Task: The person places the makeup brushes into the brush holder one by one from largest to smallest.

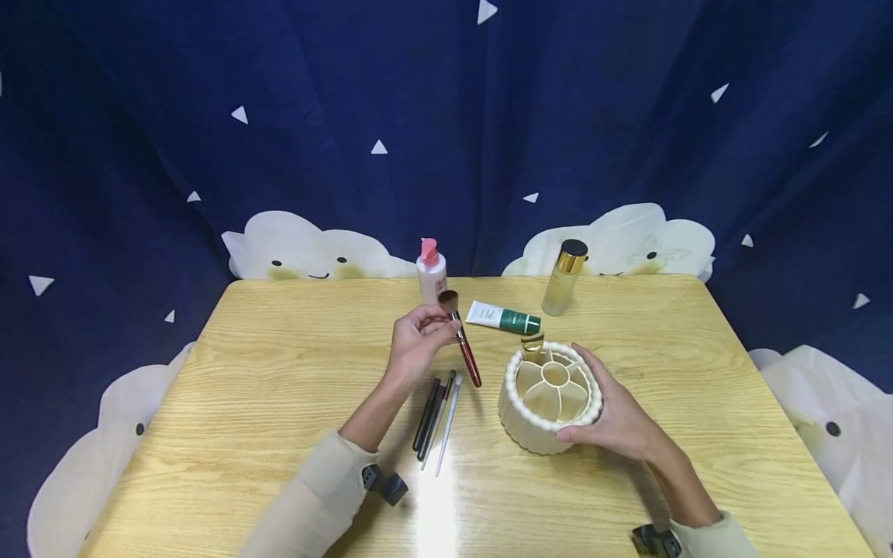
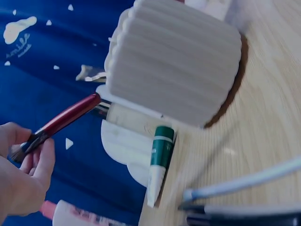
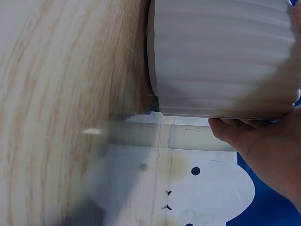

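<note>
My left hand (image 1: 417,341) pinches a makeup brush (image 1: 467,353) near its bristle end, in the air above the table. The brush has a dark red handle that points down toward the holder, and brown bristles at the top. My right hand (image 1: 617,415) grips the side of a cream ribbed brush holder (image 1: 512,422) with a beaded rim. Inside, dividers form several compartments around a central ring, and a gold piece (image 1: 532,349) stands at the far rim. In the left wrist view the red handle (image 2: 70,113) shows near the holder (image 2: 174,61). The right wrist view shows fingers against the holder (image 3: 221,56).
Several slim makeup brushes (image 1: 432,418) lie left of the holder, one with a pale handle (image 1: 449,426). Behind stand a white pump bottle (image 1: 432,280) with a pink top and a clear bottle (image 1: 560,283) with a black and gold cap. A green-and-white tube (image 1: 504,318) lies between them.
</note>
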{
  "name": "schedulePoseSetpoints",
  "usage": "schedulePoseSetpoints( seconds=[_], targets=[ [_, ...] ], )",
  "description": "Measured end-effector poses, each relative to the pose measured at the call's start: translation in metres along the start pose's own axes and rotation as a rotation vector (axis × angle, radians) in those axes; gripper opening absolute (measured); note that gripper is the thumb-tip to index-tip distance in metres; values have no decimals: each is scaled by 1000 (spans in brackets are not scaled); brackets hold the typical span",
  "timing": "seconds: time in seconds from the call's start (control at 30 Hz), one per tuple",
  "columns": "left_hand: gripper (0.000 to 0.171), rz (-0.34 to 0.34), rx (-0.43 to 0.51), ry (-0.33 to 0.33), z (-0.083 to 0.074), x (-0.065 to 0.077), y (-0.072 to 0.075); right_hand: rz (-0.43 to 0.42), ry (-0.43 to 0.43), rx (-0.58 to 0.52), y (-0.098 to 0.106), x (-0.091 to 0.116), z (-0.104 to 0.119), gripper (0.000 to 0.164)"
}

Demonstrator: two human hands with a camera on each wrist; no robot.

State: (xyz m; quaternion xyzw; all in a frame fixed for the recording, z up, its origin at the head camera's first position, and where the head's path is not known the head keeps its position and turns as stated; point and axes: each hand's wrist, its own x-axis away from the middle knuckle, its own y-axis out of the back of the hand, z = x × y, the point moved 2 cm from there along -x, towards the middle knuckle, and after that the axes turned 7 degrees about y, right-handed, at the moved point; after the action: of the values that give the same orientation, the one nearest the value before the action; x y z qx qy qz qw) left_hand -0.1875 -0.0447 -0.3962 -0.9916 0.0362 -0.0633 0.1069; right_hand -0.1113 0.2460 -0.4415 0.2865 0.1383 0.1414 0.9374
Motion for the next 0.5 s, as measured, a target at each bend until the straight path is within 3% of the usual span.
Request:
schedulePoseSetpoints(
  seconds=[0.2,0.5],
  targets=[
    [26,6,112,-79,-2,3,-17,0,-1,-7,0,0,-1,124],
    [25,2,46,-127,5,10,-39,-1,-5,-6,0,0,-2,124]
  ],
)
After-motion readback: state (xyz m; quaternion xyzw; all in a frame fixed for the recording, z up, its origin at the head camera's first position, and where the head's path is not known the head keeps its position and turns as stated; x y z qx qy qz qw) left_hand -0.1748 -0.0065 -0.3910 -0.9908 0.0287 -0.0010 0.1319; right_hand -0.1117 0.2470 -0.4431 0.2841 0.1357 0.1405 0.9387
